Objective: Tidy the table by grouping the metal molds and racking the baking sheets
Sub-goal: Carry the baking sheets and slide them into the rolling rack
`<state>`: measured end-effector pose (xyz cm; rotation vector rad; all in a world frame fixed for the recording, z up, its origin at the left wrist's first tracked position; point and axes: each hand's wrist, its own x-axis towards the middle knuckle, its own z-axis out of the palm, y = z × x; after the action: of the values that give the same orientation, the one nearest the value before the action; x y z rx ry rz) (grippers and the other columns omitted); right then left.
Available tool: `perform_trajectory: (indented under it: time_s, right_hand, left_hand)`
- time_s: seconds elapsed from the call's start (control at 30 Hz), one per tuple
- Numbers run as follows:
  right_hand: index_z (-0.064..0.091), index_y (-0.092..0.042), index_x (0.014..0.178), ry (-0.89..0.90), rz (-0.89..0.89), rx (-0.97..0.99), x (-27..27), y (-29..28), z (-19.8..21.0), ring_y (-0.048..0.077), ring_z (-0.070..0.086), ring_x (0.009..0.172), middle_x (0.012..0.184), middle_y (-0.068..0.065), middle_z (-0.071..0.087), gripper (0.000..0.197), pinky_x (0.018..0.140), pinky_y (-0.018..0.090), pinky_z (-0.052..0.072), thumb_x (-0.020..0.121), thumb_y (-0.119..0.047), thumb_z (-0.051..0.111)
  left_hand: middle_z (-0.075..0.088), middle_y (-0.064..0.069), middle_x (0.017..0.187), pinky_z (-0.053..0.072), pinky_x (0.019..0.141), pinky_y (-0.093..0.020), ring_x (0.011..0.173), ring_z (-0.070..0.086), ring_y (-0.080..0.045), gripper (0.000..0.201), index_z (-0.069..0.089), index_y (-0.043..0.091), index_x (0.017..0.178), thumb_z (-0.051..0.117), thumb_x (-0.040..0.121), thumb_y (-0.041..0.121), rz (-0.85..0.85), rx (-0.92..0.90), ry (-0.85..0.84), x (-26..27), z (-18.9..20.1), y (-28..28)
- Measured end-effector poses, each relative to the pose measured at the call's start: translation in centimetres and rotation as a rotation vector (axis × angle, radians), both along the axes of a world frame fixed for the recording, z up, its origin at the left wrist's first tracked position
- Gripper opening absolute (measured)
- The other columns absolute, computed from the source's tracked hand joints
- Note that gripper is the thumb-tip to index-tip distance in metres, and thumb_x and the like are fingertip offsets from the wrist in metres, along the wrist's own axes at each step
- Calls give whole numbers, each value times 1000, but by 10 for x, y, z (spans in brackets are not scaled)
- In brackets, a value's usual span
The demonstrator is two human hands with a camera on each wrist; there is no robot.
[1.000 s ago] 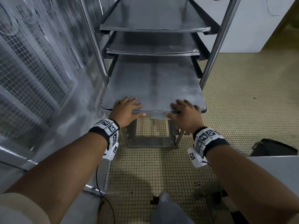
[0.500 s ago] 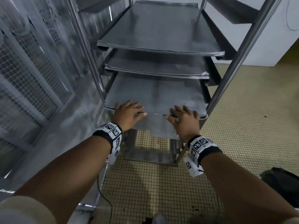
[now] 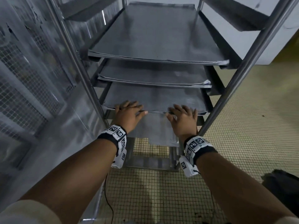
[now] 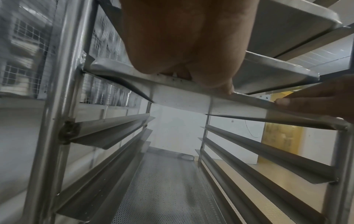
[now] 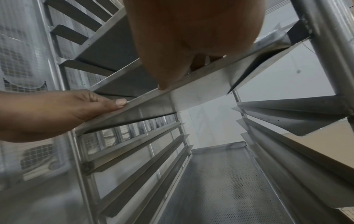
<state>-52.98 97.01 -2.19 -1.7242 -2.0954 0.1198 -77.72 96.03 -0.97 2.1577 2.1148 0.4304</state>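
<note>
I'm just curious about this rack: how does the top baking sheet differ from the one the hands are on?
The top sheet sits highest in the rack with nothing touching it; the lowest sheet sits two levels down, with the left hand and right hand on its front edge. The top sheet shows its whole surface; the lowest sheet is partly hidden under the middle one. Both are flat, grey metal, lying level on the rack's side rails.

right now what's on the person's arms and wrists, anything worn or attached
Both forearms are bare. Each wrist carries a black band topped with white blocks printed with black square fiducial markers, left and right. A white camera housing with more markers hangs under each wrist. A thin black cable trails below the left. Pale cream sleeves show near the shoulders.
</note>
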Motion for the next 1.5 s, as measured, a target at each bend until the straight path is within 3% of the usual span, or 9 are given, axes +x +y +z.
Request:
perform_trajectory:
  time_s: [0.27, 0.37, 0.47, 0.53, 0.6, 0.87, 1.07, 1.2, 1.5]
  right_hand:
    - [58, -41, 135, 10, -18, -79, -8, 25, 9, 21, 25, 150, 155, -13, 43, 49, 121, 55, 0, 99, -65, 36]
    - [63, -37, 130, 116, 15, -60, 1, 24, 9, 17, 40, 142, 143, -14, 56, 47, 123, 52, 13, 99, -64, 41]
    - [74, -24, 108, 369, -93, 91, 21, 8, 21, 12, 66, 94, 104, -6, 74, 40, 85, 34, 55, 98, -55, 51]
    - [71, -18, 89, 473, -248, 195, 44, -1, 32, 15, 64, 73, 80, -3, 71, 36, 62, 22, 46, 100, -48, 54]
    - [64, -15, 80, 599, -422, 265, 65, -7, 43, 25, 63, 69, 70, 1, 65, 41, 59, 28, 43, 99, -49, 53]
    - [55, -14, 118, 826, -498, 524, 98, 30, 133, 26, 62, 93, 111, 7, 65, 53, 79, 30, 44, 96, -61, 45]
    - [49, -7, 108, 789, -417, 671, 93, 66, 236, 36, 57, 93, 106, 17, 60, 55, 78, 42, 43, 100, -59, 33]
    - [46, -7, 110, 794, -406, 777, 89, 78, 288, 38, 56, 92, 106, 17, 60, 56, 74, 41, 40, 101, -59, 29]
    - [41, -5, 113, 679, -402, 817, 98, 84, 305, 49, 58, 75, 83, 29, 63, 53, 63, 47, 43, 102, -56, 32]
  left_hand:
    - [35, 10, 160, 13, 119, -50, 150, 23, -23, 60, 51, 37, 144, 35, 96, 70, -42, -73, -11, -5, 7, 31]
    - [61, 2, 139, 34, 111, -42, 132, 51, -22, 52, 67, 27, 127, 44, 98, 63, -98, 38, -170, -12, 15, 25]
    - [73, 1, 89, 53, 76, -32, 84, 67, -18, 44, 73, 20, 95, 49, 98, 57, -4, 218, -436, -34, 23, 8]
    - [63, 2, 68, 45, 62, -31, 67, 60, -19, 52, 62, 19, 75, 43, 99, 61, 136, 358, -426, -59, 29, 0]
    - [56, -3, 66, 39, 62, -33, 65, 55, -28, 54, 52, 15, 70, 41, 100, 58, 277, 479, -420, -83, 40, -6]
    - [60, -13, 122, 52, 87, -46, 100, 62, -31, 64, 44, 17, 134, 37, 95, 67, 400, 771, -735, -130, 130, 13]
    - [60, -17, 135, 48, 97, -46, 116, 60, -38, 67, 24, 19, 152, 29, 100, 63, 336, 746, -732, -117, 227, 32]
    - [66, -17, 113, 42, 73, -37, 93, 64, -36, 55, 32, 13, 142, 31, 105, 52, 341, 870, -729, -114, 275, 42]
    - [61, -11, 82, 36, 53, -31, 66, 57, -30, 51, 39, 9, 129, 32, 105, 54, 342, 996, -658, -120, 283, 51]
